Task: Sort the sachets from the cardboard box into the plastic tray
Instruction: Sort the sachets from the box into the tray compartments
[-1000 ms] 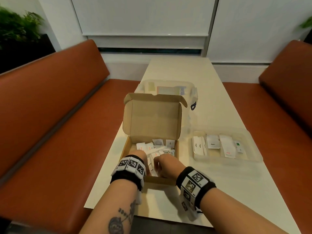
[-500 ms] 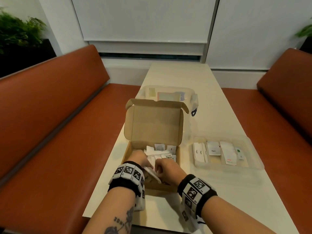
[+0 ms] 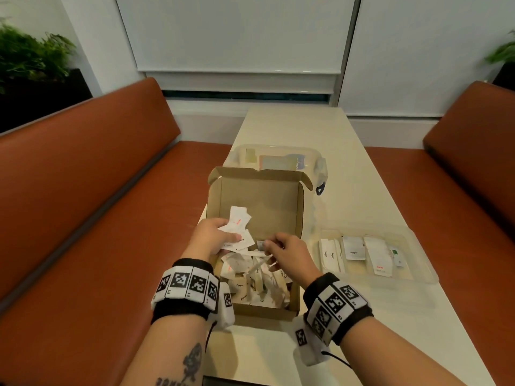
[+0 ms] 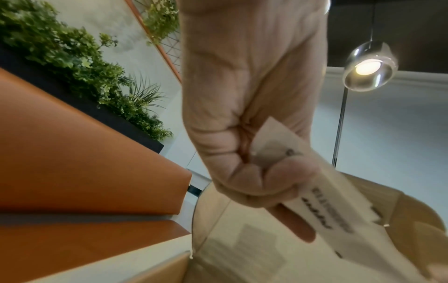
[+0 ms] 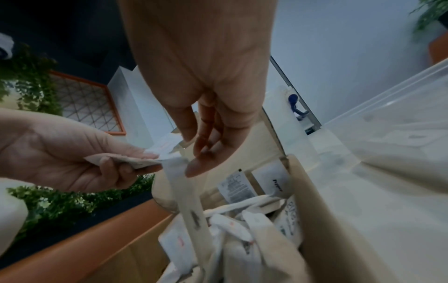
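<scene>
1. Holding a fan of white sachets (image 3: pixel 237 229), the left hand (image 3: pixel 209 235) grips them above the open box (image 3: pixel 267 309); their number cannot be told, though several show.
2. One right hand (image 3: pixel 289 253) pinches the end of a long stick sachet (image 5: pixel 191 201) between thumb and fingers; the stick hangs down into the box, close beside the left hand's bunch.
3. One box stands on the desk (image 3: pixel 320 129), its lid up, with a loose heap of sachets (image 3: pixel 256 282) inside, below both hands.
4. One tray (image 3: pixel 415 277) lies just right of the box, well apart from the hands, holding sorted sachets in four groups.
5. Readable writing: "Sugar" on the tray's sticks (image 3: pixel 330 254), "Pepper" on a square sachet (image 3: pixel 353 247), red "Salt" on another (image 3: pixel 379 261); "Pepper" also shows in the box.
6. One clear tub (image 3: pixel 278 157) sits behind the box.
</scene>
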Tool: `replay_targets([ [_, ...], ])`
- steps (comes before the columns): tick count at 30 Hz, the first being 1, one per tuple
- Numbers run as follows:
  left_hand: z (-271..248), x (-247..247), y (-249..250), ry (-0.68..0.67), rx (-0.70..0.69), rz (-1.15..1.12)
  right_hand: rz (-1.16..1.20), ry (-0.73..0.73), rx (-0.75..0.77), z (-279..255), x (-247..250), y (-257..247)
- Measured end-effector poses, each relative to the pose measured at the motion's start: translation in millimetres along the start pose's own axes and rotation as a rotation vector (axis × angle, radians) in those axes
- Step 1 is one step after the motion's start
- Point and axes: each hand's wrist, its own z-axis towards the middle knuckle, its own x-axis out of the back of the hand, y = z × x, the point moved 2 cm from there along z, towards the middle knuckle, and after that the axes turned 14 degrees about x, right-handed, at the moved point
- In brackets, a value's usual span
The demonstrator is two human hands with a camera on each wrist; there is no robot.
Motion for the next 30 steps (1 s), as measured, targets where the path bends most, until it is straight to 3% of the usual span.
replay_targets([
  [5,-9.8,-15.6,0.8,-0.177,-0.029,-0.023,0.231,0.047,-0.056,3.2,1.3,-9.7],
  [15,-17.7,-70.9,2.4,-0.398,-0.013,-0.203,0.215,0.179,0.011,1.4,41.5,-4.0],
  [25,-20.0,-136.5,26.7,-0.398,-0.02,-0.368,0.32,0.514,-0.011,-8.9,123.1,6.8],
  [30,-23.5,-171.6,42.2,-0.369,-0.016,-0.385,0.305,0.41,-0.04,-18.6,150.1,12.7],
])
